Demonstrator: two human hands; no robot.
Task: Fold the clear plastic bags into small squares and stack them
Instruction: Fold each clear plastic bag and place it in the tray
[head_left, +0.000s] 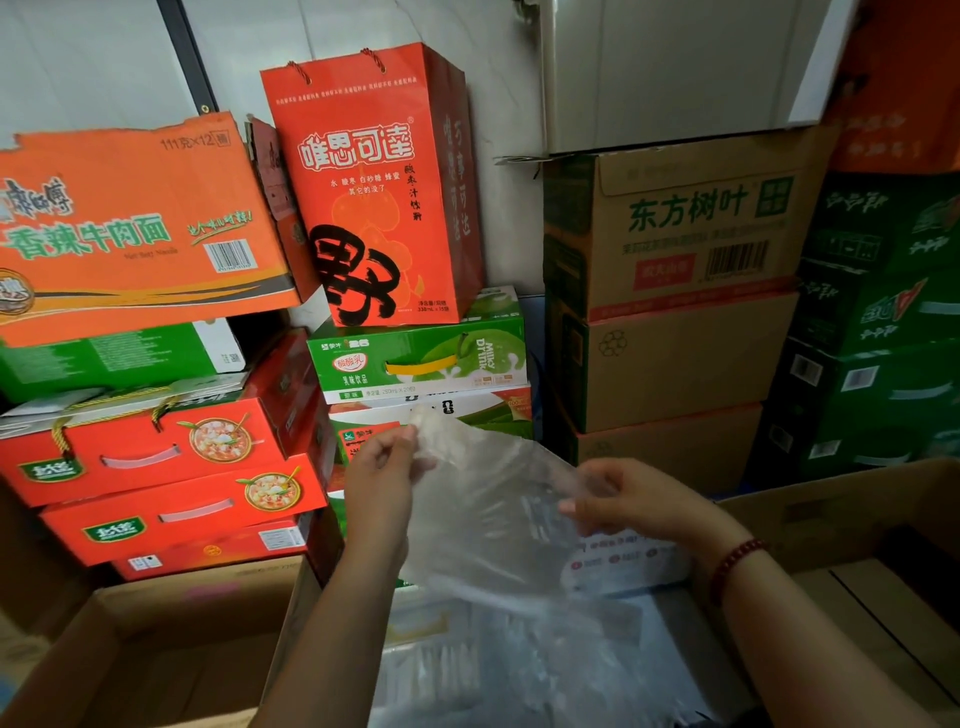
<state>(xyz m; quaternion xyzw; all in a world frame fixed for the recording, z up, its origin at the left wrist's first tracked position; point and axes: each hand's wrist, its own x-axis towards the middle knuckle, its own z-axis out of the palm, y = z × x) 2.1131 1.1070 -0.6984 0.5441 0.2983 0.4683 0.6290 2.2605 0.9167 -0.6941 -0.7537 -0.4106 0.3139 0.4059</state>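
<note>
1. Left hand pinches the top corner of a clear plastic bag, fingers curled on it, raised in front of the stacked drink cartons.
2. Right hand grips the bag's right edge — thumb and fingers closed on the film; a red bead bracelet sits on that wrist.
3. Bag hangs spread between both hands, above an open cardboard box — more clear plastic lies inside.
</note>
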